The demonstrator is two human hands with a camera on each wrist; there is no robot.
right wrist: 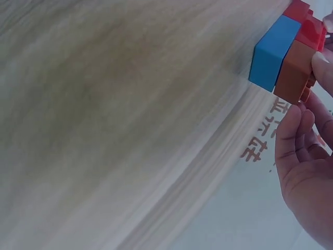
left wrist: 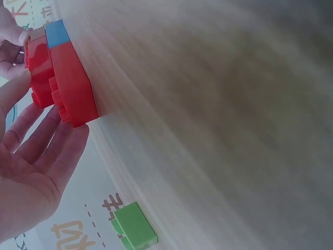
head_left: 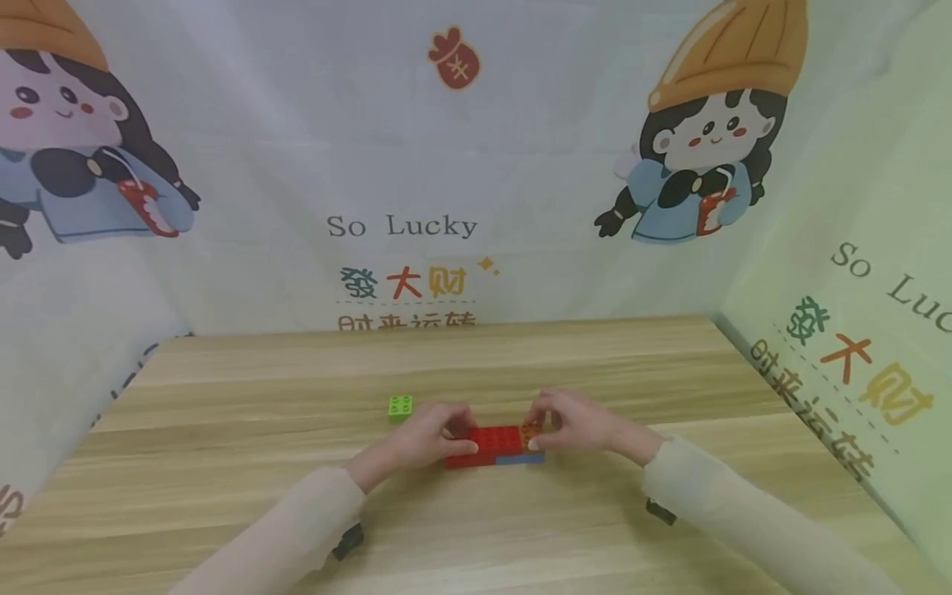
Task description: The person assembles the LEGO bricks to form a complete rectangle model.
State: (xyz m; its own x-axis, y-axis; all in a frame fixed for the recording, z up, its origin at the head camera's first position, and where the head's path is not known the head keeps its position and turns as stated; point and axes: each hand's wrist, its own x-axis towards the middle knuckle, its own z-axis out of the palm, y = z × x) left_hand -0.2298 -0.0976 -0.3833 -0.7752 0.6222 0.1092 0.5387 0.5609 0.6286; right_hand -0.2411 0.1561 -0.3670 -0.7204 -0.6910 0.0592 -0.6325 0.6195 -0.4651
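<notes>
A two-layer stack of toy building bricks lies on the table in the head view. On top are a red brick (head_left: pixel 498 438) and an orange-brown brick (head_left: pixel 530 435). Below them sit a red brick (left wrist: pixel 75 86) and a blue brick (right wrist: pixel 271 52). My left hand (head_left: pixel 427 431) grips the upper red brick at the stack's left end, thumb on the near side and fingers behind. At the opposite end, my right hand (head_left: pixel 580 421) pinches the orange-brown brick (right wrist: pixel 295 71) between thumb and fingers. Some of the far fingertips are hidden behind the bricks.
A bright green brick (head_left: pixel 401 406) rests on the wooden table (head_left: pixel 580 521), just behind my left hand. Pale printed cloth (head_left: pixel 550 207) hangs along the table's back and sides.
</notes>
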